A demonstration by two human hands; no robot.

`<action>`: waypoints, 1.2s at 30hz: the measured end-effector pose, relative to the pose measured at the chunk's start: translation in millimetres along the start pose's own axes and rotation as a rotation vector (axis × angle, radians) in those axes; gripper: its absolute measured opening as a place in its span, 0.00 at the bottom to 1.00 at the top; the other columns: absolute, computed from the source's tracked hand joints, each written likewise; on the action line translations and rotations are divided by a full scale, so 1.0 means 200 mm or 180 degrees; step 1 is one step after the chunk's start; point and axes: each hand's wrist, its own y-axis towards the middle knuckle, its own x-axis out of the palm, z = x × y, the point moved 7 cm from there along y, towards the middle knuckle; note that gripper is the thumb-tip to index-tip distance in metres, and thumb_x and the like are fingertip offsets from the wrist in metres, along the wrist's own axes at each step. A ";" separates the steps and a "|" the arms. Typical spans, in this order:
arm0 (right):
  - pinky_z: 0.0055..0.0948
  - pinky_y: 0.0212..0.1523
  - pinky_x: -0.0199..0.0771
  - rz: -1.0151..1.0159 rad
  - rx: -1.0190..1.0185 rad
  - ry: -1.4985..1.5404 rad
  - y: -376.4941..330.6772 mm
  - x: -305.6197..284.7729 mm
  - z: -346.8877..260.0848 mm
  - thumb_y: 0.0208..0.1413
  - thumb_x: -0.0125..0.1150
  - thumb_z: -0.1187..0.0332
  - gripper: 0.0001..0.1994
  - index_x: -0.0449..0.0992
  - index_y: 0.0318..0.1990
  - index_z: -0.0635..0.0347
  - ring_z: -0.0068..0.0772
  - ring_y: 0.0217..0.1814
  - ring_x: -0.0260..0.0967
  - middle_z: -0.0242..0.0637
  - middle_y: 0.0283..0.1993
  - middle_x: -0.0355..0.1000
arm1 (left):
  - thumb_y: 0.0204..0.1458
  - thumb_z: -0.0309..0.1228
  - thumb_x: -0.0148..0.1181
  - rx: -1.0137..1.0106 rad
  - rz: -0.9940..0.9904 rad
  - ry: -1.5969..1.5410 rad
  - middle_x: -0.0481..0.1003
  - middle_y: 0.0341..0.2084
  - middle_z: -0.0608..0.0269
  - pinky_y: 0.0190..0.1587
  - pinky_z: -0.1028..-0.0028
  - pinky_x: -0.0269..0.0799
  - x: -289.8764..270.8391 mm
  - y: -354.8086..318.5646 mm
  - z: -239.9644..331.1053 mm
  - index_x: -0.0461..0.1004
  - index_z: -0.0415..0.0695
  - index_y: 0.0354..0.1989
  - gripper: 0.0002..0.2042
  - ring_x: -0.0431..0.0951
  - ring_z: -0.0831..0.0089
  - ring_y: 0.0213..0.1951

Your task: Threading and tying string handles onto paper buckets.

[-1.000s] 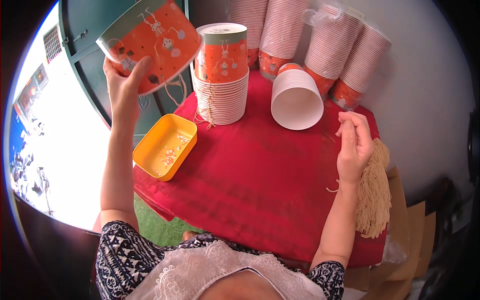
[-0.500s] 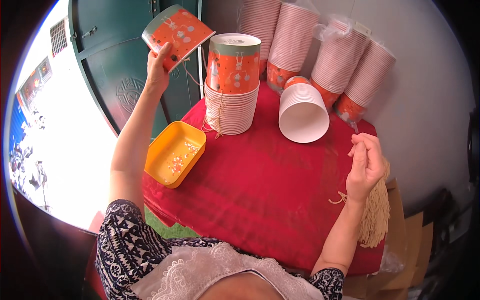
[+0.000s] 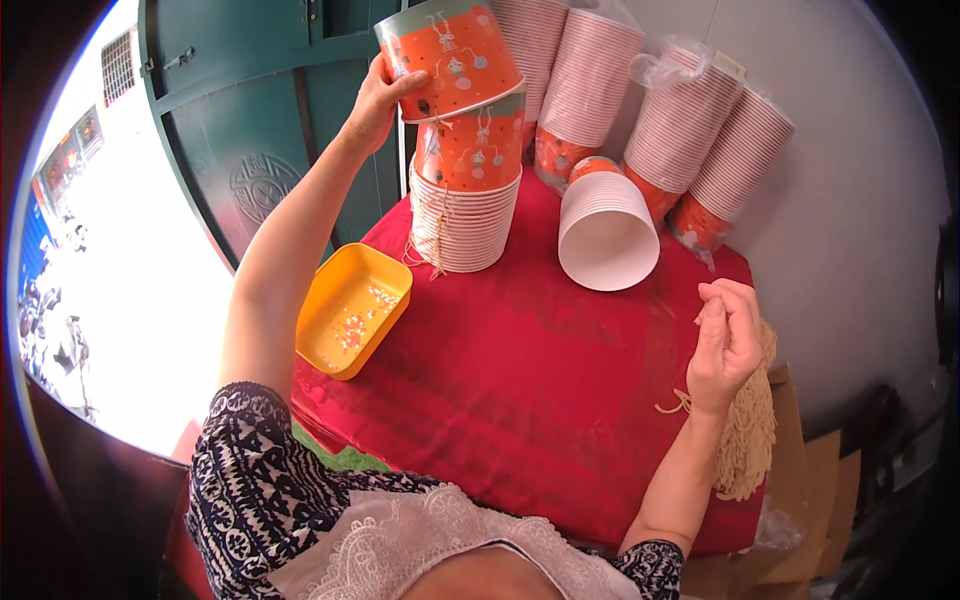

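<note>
My left hand (image 3: 380, 102) grips an orange paper bucket (image 3: 458, 58) with a green band and printed figures. I hold it rim-down, slightly tilted, at the top of a stack of upturned matching buckets (image 3: 466, 215); whether it touches the stack is hard to tell. Thin beige strings (image 3: 432, 235) hang down the stack's left side. My right hand (image 3: 726, 345) is closed, thumb against the fingers, above the table's right side; anything inside it is hidden. Beside it, a bundle of beige cords (image 3: 745, 440) hangs over the table edge.
A single white-lined bucket (image 3: 608, 235) lies on its side on the red tablecloth (image 3: 520, 390). Several plastic-wrapped bucket stacks (image 3: 590, 80) lean on the grey wall. A yellow tray (image 3: 325, 345) with small bits sits at left. Cardboard (image 3: 800, 500) stands at lower right.
My left hand has brought the bucket rightward from beside the stack to over its top, turning it nearer level. My right hand has dropped slightly and stays closed.
</note>
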 end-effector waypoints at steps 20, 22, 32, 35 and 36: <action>0.27 0.33 0.68 -0.0248 -0.0206 -0.0221 -0.01 0.06 -0.01 0.58 0.54 0.81 0.05 0.76 0.37 0.71 0.33 0.34 0.68 0.43 0.36 0.72 | 0.35 0.42 0.82 -0.0272 -0.0272 0.1121 0.64 0.60 0.43 0.64 0.62 0.65 0.10 -0.13 -0.16 0.34 0.31 0.71 0.65 0.68 0.57 0.61; 0.27 0.34 0.68 -0.0264 -0.0212 -0.0228 -0.01 0.07 -0.02 0.58 0.54 0.81 0.05 0.76 0.37 0.71 0.34 0.34 0.69 0.43 0.36 0.72 | 0.35 0.43 0.82 -0.0185 -0.0254 0.1153 0.64 0.60 0.43 0.64 0.62 0.65 0.08 -0.14 -0.17 0.35 0.31 0.71 0.65 0.68 0.57 0.61; 0.19 0.28 0.60 -0.0366 -0.0359 -0.0293 -0.03 0.07 0.02 0.63 0.49 0.81 0.07 0.75 0.40 0.72 0.17 0.28 0.58 0.37 0.41 0.69 | 0.35 0.46 0.81 -0.0172 -0.0386 0.1043 0.63 0.61 0.42 0.66 0.62 0.61 0.09 -0.18 -0.18 0.35 0.32 0.71 0.65 0.66 0.56 0.63; 0.19 0.28 0.60 -0.0368 -0.0379 -0.0309 -0.02 0.08 0.02 0.62 0.49 0.81 0.06 0.75 0.40 0.72 0.17 0.29 0.58 0.37 0.41 0.69 | 0.35 0.47 0.81 -0.0163 -0.0428 0.1051 0.63 0.61 0.42 0.66 0.62 0.61 0.10 -0.19 -0.19 0.35 0.32 0.71 0.65 0.66 0.56 0.63; 0.19 0.28 0.60 -0.0375 -0.0376 -0.0307 -0.02 0.08 0.01 0.62 0.49 0.81 0.06 0.75 0.40 0.72 0.17 0.29 0.58 0.37 0.41 0.69 | 0.35 0.47 0.81 -0.0157 -0.0454 0.1074 0.63 0.61 0.42 0.66 0.62 0.60 0.09 -0.19 -0.20 0.36 0.32 0.71 0.65 0.66 0.56 0.63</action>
